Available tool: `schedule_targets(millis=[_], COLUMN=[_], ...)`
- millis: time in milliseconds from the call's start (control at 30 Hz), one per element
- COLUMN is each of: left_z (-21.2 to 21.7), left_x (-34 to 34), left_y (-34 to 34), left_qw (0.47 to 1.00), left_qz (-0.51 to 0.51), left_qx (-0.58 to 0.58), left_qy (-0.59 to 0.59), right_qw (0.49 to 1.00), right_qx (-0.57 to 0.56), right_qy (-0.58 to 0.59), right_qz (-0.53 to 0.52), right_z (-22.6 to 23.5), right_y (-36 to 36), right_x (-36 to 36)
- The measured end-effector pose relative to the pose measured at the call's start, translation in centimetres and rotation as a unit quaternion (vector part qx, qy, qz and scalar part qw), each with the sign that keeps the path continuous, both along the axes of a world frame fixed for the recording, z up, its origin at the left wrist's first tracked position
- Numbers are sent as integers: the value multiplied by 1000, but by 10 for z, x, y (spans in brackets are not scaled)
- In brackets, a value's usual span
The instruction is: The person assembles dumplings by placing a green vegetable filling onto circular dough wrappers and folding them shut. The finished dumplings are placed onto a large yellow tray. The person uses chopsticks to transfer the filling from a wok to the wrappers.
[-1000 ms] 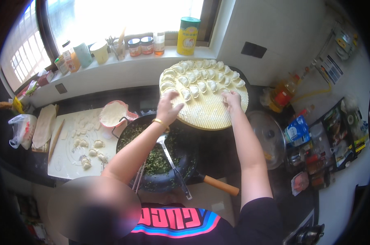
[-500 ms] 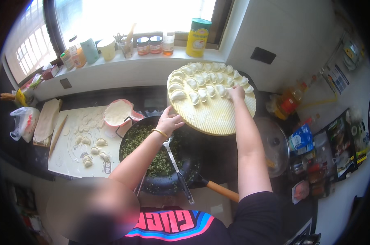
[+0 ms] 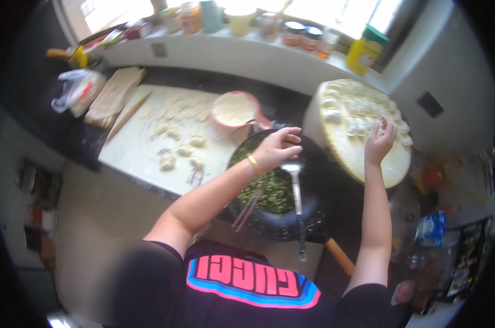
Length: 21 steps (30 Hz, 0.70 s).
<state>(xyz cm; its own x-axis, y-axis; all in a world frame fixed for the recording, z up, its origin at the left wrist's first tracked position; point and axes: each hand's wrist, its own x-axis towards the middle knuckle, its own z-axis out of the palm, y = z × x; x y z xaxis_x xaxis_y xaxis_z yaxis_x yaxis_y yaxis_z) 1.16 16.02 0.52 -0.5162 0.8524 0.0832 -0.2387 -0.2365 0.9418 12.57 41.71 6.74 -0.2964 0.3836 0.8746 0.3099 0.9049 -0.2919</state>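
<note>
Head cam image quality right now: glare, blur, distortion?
Head view: window blown out by glare; head view: dumplings on the tray smeared together, likely motion blur; head view: sill bowed by the fisheye, corners black.

This is a kitchen, and it has the feel of somebody's home: the dark desk [image 3: 283, 106] runs along beneath a bright window [image 3: 365, 11], and jars [image 3: 294, 34] and a yellow tin [image 3: 363, 53] line the sill [image 3: 247, 46]. Close by me there's a wok [image 3: 313, 210] of chopped greens [image 3: 277, 194] with a long-handled utensil [image 3: 297, 194] across it, then dumplings [image 3: 198, 142] on a pale mat [image 3: 128, 158] beside a wooden rolling pin [image 3: 128, 117]
</note>
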Motion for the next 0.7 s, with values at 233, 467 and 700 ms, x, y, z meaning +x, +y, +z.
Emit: schedule_targets(millis=[233, 467, 700], left_z=[-122, -191, -185], left_x=[-128, -195, -207], left_y=[-261, -310, -300], left_qw=[807, 836, 819], left_qz=[275, 79, -66], left_qx=[-343, -375, -418], left_qy=[394, 392, 388], right_qw=[831, 710, 753], right_qx=[-125, -243, -260], right_qy=[-275, -628, -587], right_qz=[466, 206, 142], right_z=[-59, -179, -229], right_y=[-256, -360, -387], right_x=[-87, -199, -184])
